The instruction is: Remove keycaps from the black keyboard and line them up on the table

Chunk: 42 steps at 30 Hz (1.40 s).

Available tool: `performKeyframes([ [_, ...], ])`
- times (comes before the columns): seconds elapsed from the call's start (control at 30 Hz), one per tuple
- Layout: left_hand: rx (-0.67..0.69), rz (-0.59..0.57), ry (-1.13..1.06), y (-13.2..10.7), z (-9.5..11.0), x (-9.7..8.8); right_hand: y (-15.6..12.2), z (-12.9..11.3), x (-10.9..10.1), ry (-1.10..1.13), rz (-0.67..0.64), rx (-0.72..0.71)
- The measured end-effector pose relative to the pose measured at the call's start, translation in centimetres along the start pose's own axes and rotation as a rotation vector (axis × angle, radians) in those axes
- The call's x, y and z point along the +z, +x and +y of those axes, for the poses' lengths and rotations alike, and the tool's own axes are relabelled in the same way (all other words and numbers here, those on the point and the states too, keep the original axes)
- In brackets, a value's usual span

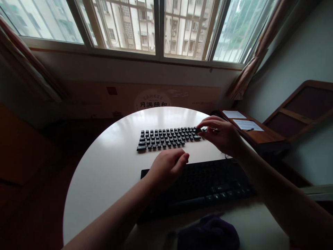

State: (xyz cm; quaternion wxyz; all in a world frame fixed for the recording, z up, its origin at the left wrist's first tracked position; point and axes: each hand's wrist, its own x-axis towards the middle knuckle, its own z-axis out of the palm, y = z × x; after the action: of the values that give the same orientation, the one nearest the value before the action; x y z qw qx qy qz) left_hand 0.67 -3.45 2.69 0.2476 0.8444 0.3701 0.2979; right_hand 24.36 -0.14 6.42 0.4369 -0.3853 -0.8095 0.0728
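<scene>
Black keycaps stand in several rows on the white round table, laid out like a keyboard. At the right end of these rows is my right hand, its thumb and index finger closed on a dark keycap. My left hand is closed in a loose fist above the near side of the rows; whatever it holds, if anything, is hidden. Below both hands lies a black keyboard, with a few keycaps visible along its near right part. My left forearm covers some of it.
A purple cloth item lies at the table's near edge. To the right, a wooden desk carries papers and a pen. A barred window and curtains are behind the table.
</scene>
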Motion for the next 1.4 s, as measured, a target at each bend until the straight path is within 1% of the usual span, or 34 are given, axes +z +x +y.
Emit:
performKeyframes([
  [0.07,-0.014,-0.094,0.168,0.2,-0.5,0.3,0.8,3.1,1.3,-0.135,-0.09,0.023],
  [0.13,-0.001,-0.21,0.293,0.3,-0.8,0.7,0.7,5.9,3.1,-0.254,-0.231,0.1],
  [0.17,0.005,-0.265,0.333,0.3,-0.9,0.9,0.3,7.0,3.9,-0.273,-0.263,0.117],
  [0.23,0.014,-0.34,0.374,0.2,-1.0,1.1,-0.6,8.5,5.3,-0.296,-0.304,0.143],
  [0.3,0.018,-0.369,0.379,0.2,-1.1,1.2,-1.3,9.2,6.2,-0.302,-0.324,0.155],
  [0.53,0.034,-0.385,0.36,0.2,-1.2,1.1,-2.0,9.3,7.0,-0.302,-0.383,0.18],
  [0.73,0.017,-0.416,0.389,0.4,-1.0,1.0,-2.2,9.4,7.5,-0.306,-0.359,0.21],
  [0.97,0.02,-0.399,0.383,0.3,-1.0,1.0,-2.1,9.1,7.2,-0.305,-0.308,0.243],
  [1.2,0.012,-0.413,0.38,0.4,-0.7,0.8,-2.2,9.2,7.5,-0.31,-0.303,0.27],
  [1.4,0.025,-0.399,0.377,0.3,-1.0,0.9,-2.2,8.9,7.5,-0.317,-0.3,0.272],
])
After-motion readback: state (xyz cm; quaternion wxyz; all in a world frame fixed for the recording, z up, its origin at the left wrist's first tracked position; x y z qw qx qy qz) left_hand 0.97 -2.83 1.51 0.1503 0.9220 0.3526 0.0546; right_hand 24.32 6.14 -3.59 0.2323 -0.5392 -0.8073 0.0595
